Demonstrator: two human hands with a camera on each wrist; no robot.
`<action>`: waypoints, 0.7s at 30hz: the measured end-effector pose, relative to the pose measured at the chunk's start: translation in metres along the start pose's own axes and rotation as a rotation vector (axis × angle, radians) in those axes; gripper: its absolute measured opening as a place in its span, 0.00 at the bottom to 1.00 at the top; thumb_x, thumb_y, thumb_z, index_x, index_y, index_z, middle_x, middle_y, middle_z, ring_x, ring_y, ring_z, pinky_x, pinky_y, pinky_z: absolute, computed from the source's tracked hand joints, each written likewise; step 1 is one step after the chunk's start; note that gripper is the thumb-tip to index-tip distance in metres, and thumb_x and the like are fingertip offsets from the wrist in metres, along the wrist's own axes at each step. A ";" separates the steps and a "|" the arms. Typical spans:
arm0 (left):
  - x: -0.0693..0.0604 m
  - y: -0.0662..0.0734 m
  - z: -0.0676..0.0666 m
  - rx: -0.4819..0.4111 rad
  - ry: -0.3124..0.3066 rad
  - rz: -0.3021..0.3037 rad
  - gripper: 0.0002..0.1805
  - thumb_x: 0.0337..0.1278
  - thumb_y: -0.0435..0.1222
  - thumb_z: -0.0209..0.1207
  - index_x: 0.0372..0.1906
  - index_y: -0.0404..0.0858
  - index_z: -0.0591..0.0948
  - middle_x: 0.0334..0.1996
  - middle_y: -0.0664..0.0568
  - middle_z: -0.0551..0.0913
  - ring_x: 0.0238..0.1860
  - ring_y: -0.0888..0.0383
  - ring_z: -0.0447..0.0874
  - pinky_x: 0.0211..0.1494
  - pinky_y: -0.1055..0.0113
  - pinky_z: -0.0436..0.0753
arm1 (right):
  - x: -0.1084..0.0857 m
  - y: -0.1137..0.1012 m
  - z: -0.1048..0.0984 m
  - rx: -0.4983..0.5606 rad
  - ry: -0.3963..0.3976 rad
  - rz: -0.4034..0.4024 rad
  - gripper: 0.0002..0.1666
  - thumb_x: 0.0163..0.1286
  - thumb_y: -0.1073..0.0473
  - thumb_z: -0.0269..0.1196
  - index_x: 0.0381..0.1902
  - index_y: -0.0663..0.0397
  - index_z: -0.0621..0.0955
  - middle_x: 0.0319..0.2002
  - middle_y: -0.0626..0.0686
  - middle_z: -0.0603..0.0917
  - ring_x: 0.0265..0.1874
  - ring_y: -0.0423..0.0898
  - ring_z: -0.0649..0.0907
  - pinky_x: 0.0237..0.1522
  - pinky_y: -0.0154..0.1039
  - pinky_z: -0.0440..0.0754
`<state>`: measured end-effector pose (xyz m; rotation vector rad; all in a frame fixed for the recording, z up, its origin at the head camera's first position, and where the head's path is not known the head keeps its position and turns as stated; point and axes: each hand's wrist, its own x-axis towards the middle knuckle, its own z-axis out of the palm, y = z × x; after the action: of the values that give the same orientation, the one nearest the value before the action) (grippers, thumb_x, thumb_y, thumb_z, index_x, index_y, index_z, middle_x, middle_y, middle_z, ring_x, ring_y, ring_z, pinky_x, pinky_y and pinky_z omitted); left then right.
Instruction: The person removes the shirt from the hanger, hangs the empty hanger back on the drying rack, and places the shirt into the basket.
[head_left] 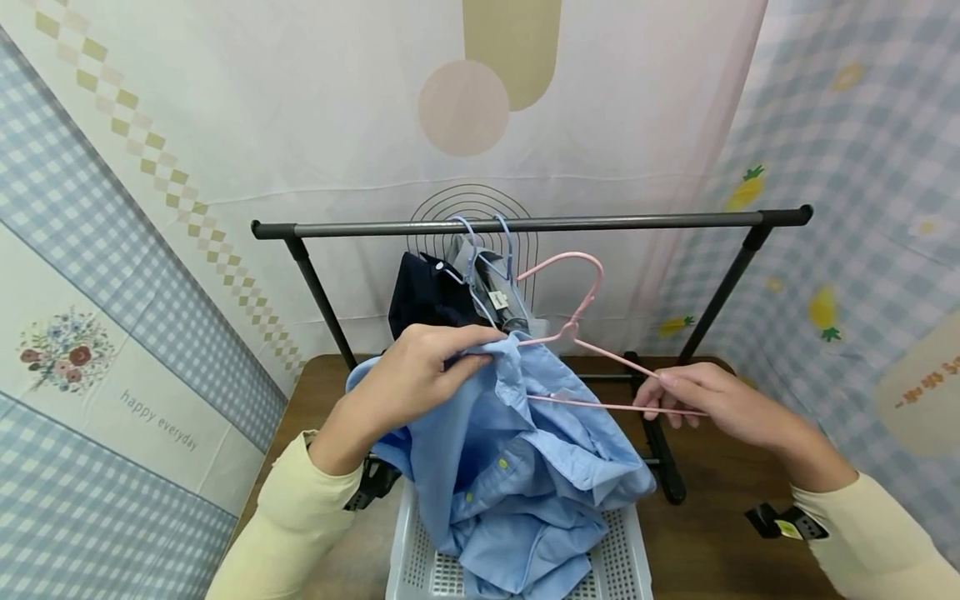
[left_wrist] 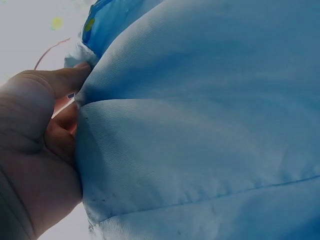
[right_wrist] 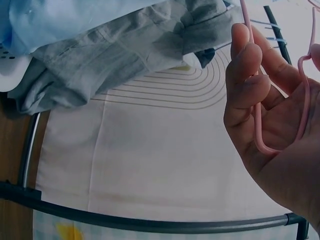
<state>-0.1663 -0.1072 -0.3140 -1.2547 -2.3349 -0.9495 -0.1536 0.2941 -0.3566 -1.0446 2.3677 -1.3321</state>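
Observation:
A light blue shirt (head_left: 480, 467) with yellow buttons hangs from my left hand (head_left: 420, 375), which pinches it near the collar. Its lower part droops into a white basket. My right hand (head_left: 697, 400) grips one end of a pink hanger (head_left: 588, 292), with the fingers curled round its wires in the right wrist view. The hanger's other end goes in behind the cloth at the collar, so that end is hidden. In the left wrist view the shirt cloth (left_wrist: 200, 125) fills most of the picture beside the thumb.
A black rack with a horizontal bar (head_left: 637, 223) stands behind the hands. Dark and grey garments (head_left: 427, 292) hang on it from blue hangers (head_left: 510, 250). The perforated white basket (head_left: 637, 550) sits in front on a brown wooden table (head_left: 720, 517).

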 end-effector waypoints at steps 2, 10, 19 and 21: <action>-0.003 0.001 -0.002 0.012 0.008 -0.002 0.16 0.68 0.31 0.65 0.58 0.43 0.87 0.49 0.54 0.90 0.48 0.63 0.88 0.51 0.64 0.87 | -0.003 0.002 -0.001 0.008 0.001 -0.007 0.27 0.85 0.69 0.37 0.46 0.57 0.85 0.34 0.45 0.86 0.22 0.46 0.79 0.19 0.38 0.78; -0.013 0.001 -0.007 0.012 0.040 -0.026 0.15 0.66 0.30 0.66 0.55 0.43 0.88 0.48 0.54 0.91 0.46 0.63 0.89 0.47 0.64 0.87 | -0.017 0.010 -0.010 0.076 -0.046 -0.055 0.30 0.82 0.74 0.34 0.48 0.59 0.85 0.34 0.48 0.87 0.23 0.47 0.80 0.19 0.38 0.78; -0.027 -0.008 -0.005 -0.074 0.088 -0.071 0.15 0.65 0.28 0.66 0.53 0.42 0.89 0.48 0.54 0.91 0.49 0.61 0.89 0.51 0.61 0.88 | -0.041 0.007 -0.033 0.075 -0.058 -0.059 0.33 0.80 0.77 0.32 0.49 0.59 0.85 0.35 0.47 0.88 0.22 0.46 0.80 0.17 0.38 0.77; -0.031 -0.010 -0.003 -0.088 0.107 -0.081 0.15 0.65 0.27 0.66 0.52 0.42 0.89 0.48 0.54 0.91 0.48 0.61 0.89 0.51 0.61 0.88 | -0.047 0.006 -0.039 0.070 -0.060 -0.044 0.33 0.80 0.77 0.32 0.49 0.59 0.85 0.36 0.47 0.88 0.23 0.46 0.80 0.17 0.38 0.77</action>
<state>-0.1577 -0.1324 -0.3328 -1.1194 -2.2981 -1.1282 -0.1425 0.3542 -0.3460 -1.1066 2.2508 -1.3675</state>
